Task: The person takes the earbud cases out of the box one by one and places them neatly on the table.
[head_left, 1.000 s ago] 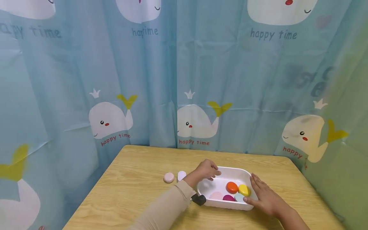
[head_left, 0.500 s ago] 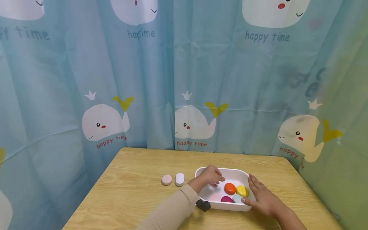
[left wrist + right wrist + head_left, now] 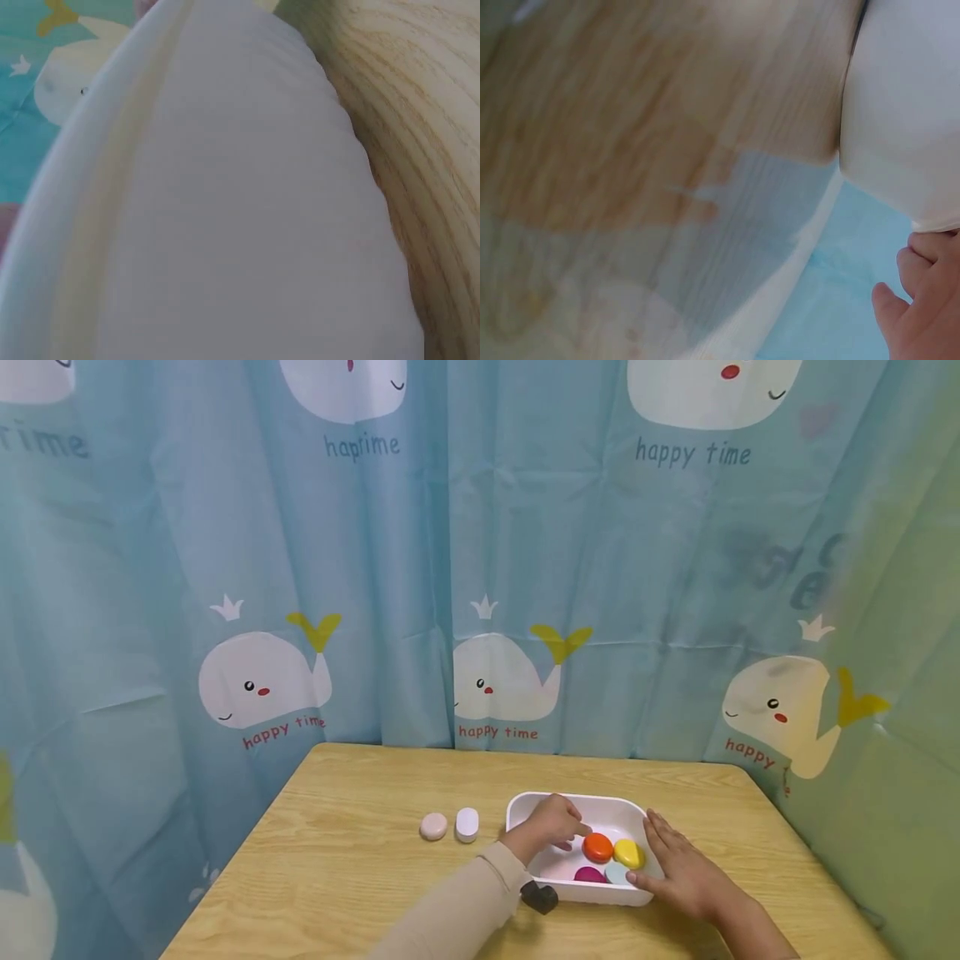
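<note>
A white tray (image 3: 577, 893) stands on the table, with several smooth, rounded pieces inside. My left hand (image 3: 553, 821) reaches over its near left side into it. The index finger points at an orange round piece (image 3: 597, 847), at or very near its edge; the other fingers are partly curled and partly hidden. A yellow piece (image 3: 629, 854), a pale blue one (image 3: 617, 873) and a dark pink one (image 3: 589, 876) lie close by. My right hand (image 3: 686, 872) rests against the tray's right end, fingers straight. The tray's wall (image 3: 247, 187) fills most of the left wrist view.
Left of the tray, a pale pink round piece (image 3: 433, 827) and a white oval piece (image 3: 467, 825) lie on the wooden table (image 3: 360, 860). A blue curtain (image 3: 405, 568) printed with whales hangs behind the table. A black wrist camera (image 3: 539, 897) sits by the tray's near edge.
My left hand has moved down and right, deeper into the tray, to the orange piece. The white oval piece, partly covered earlier, now shows fully. My right hand stays at the tray's end.
</note>
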### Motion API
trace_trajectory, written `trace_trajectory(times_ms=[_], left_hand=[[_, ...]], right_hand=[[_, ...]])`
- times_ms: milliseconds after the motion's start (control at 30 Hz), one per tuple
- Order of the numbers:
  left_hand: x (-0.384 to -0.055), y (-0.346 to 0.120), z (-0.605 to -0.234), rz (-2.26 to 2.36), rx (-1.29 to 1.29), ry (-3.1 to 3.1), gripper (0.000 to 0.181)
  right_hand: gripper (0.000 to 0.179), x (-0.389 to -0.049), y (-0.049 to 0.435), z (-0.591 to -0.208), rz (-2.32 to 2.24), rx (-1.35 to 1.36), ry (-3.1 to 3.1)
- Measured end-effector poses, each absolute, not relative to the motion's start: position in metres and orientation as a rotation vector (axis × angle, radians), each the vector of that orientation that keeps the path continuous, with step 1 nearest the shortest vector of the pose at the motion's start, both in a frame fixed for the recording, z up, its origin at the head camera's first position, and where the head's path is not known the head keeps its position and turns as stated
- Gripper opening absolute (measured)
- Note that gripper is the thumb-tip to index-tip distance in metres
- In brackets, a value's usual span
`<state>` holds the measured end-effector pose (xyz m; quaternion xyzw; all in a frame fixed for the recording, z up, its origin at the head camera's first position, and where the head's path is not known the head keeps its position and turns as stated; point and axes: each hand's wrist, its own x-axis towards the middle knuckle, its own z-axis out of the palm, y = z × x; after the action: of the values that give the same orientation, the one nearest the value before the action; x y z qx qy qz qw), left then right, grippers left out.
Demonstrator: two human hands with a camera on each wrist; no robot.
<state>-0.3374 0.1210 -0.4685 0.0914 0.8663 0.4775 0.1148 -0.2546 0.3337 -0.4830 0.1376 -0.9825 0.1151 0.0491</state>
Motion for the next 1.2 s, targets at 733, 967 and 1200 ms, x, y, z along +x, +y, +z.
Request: trace_trajectory(times_ms=[733, 967, 1200], left_hand=[[-0.335, 0.143, -0.481, 1.291, 0.193, 2.616, 0.022], [-0.331, 0.148, -0.480, 1.324, 0.219, 2.596, 0.024], [-0.323, 0.152, -0.479, 1.226, 0.280, 2.658, 0.027]], right_hand=[[0.087, -0.255, 0.338, -0.485, 0.340, 0.486, -2.919], [0.088, -0.257, 0.339, -0.483, 0.345, 0.483, -2.933], [0.090, -0.256, 0.339, -0.487, 0.322, 0.495, -2.909]])
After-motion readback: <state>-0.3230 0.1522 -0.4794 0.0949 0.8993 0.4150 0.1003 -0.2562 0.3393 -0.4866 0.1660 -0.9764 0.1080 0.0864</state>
